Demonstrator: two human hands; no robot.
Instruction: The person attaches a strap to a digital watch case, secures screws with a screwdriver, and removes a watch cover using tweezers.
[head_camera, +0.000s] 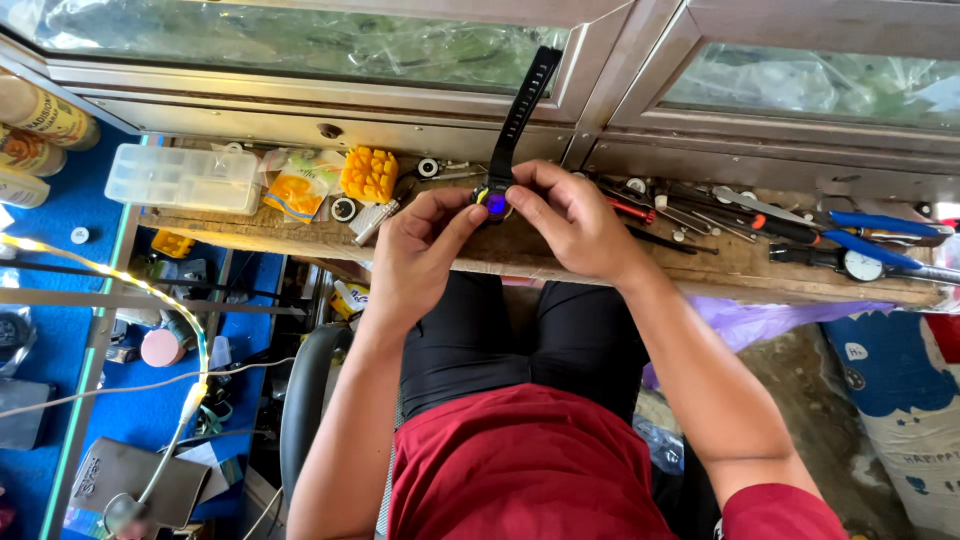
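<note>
1. We see a clear plastic compartment box near the wooden bench's left end (contents unclear).
2. Our left hand and right hand pinch a black digital watch between fingertips, over the bench's front edge, strap pointing up.

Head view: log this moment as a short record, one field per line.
Held item: black wristwatch, strap pointing up and away from the person
Left hand: pinches the watch case from the left
Right hand: grips the case from the right
Surface: worn wooden bench
Left of hands: yellow block, clear plastic box
Right of hands: blue-handled pliers, screwdrivers
Person: seated, red shirt, black shorts
</note>
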